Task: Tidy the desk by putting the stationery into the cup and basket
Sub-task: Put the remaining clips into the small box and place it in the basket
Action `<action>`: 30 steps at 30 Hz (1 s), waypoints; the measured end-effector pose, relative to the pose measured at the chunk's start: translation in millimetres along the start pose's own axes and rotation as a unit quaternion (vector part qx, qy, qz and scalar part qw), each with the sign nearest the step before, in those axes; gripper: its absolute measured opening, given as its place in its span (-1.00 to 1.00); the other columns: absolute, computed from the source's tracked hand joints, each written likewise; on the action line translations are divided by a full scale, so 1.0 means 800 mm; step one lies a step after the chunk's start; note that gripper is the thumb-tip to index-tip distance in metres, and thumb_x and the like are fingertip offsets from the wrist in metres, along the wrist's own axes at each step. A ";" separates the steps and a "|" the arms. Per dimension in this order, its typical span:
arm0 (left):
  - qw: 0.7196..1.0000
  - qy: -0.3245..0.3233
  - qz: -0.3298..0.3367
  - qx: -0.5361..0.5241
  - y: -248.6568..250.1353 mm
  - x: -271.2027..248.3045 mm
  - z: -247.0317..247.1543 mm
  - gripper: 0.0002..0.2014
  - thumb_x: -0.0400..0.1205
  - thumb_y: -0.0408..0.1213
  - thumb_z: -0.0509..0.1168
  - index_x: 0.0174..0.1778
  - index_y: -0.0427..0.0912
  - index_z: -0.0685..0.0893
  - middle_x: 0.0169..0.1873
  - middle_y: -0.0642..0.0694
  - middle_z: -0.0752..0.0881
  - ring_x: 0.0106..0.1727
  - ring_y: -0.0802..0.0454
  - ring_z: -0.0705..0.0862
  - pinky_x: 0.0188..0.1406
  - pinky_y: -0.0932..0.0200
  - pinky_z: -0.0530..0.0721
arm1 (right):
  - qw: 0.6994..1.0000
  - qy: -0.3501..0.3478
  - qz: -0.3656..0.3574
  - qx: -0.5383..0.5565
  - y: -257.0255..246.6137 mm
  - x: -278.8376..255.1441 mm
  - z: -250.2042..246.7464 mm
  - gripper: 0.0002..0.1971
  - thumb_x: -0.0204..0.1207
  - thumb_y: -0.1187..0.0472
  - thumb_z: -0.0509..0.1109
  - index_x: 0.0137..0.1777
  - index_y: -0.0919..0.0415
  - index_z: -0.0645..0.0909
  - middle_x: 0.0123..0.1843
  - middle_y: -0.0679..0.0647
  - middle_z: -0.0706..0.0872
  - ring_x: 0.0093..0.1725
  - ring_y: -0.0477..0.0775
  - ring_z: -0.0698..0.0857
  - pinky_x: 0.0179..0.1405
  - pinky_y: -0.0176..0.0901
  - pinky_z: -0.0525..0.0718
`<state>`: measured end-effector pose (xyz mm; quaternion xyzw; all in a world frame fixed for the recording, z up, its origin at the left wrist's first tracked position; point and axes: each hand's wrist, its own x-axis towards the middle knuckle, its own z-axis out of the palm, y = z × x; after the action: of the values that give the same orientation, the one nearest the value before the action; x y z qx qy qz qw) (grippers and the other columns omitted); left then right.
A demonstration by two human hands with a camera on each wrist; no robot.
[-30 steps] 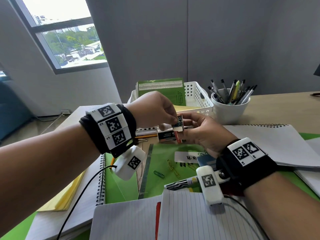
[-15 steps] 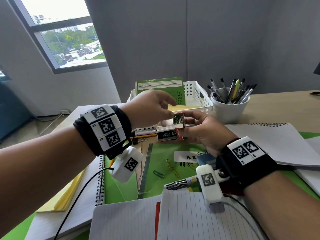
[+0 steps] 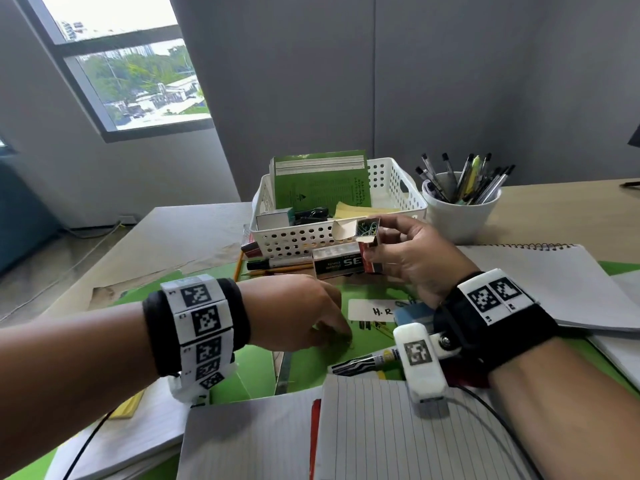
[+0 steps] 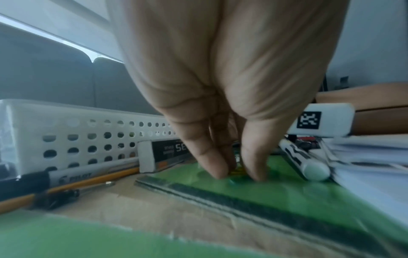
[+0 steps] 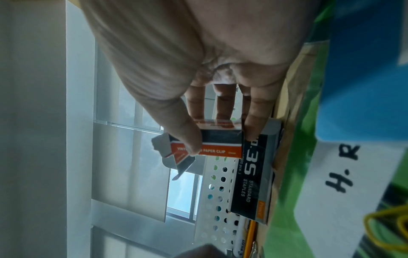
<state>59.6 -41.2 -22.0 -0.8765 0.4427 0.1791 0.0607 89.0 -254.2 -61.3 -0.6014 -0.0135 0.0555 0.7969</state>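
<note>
My right hand grips a small orange paper clip box, held up in front of the white basket with its flap open and clips showing inside. In the right wrist view the thumb and fingers clamp the box. My left hand is down on the green folder. Its thumb and fingertips pinch a loose paper clip lying there. A white cup full of pens stands right of the basket.
A staples box, a Pilot marker and a pencil lie in front of the basket. More loose clips sit near the folder's label. A marker and open notebooks lie close to me.
My left hand has left the clip box and dropped to the green folder, where it pinches a clip. My right hand still holds the box up, slightly further right.
</note>
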 end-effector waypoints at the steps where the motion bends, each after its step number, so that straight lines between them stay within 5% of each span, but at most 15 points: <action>1: 1.000 -0.001 -0.003 0.014 0.002 0.001 0.001 -0.64 0.79 -0.13 0.29 0.50 0.22 0.65 0.37 0.19 0.65 0.32 0.15 0.64 0.33 0.17 0.66 | 1.000 -0.001 -0.001 0.003 0.000 0.000 0.000 -0.49 0.42 0.66 0.48 0.36 0.38 0.64 0.18 0.38 0.79 0.09 0.33 0.79 -0.09 0.05 0.88; 10: 0.997 -0.020 -0.055 0.047 0.005 0.006 0.005 -0.77 0.76 -0.04 0.24 0.25 0.10 0.74 0.16 0.12 0.66 0.11 0.05 0.68 0.07 0.13 0.73 | 1.000 -0.006 -0.005 0.001 0.001 0.000 0.000 -0.51 0.42 0.66 0.48 0.34 0.36 0.65 0.23 0.42 0.78 0.19 0.43 0.79 -0.08 0.07 0.87; 16: 0.996 -0.056 -0.068 0.032 0.007 0.009 0.004 -0.76 0.74 -0.02 0.25 0.18 0.00 0.74 0.06 0.03 0.73 0.04 -0.03 0.72 0.07 -0.01 0.79 | 1.000 -0.008 -0.006 0.001 0.001 0.001 -0.001 -0.52 0.41 0.67 0.48 0.32 0.35 0.66 0.17 0.35 0.80 0.12 0.38 0.80 -0.11 0.05 0.87; 23: 0.996 -0.005 -0.082 0.029 0.003 0.004 -0.013 -0.94 0.61 -0.07 0.35 -0.11 0.06 0.68 -0.20 0.14 0.70 -0.20 0.13 0.64 -0.32 0.27 0.60 | 1.000 -0.008 -0.014 -0.008 0.002 0.002 0.001 -0.52 0.41 0.67 0.48 0.32 0.37 0.66 0.10 0.29 0.83 0.03 0.26 0.80 -0.23 -0.07 0.85; 30: 0.998 -0.015 -0.054 -0.003 -0.002 0.004 -0.008 -0.83 0.70 -0.07 0.36 0.15 0.13 0.81 0.02 0.21 0.81 0.01 0.19 0.75 0.10 0.11 0.77 | 1.000 -0.015 -0.015 -0.005 0.002 0.001 0.002 -0.56 0.42 0.67 0.47 0.27 0.34 0.68 0.10 0.30 0.83 0.02 0.27 0.81 -0.21 -0.04 0.86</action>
<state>64.2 -44.3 -17.4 -0.8965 0.3934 0.1900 0.0738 89.5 -252.6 -62.3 -0.6042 -0.0350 0.0521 0.7944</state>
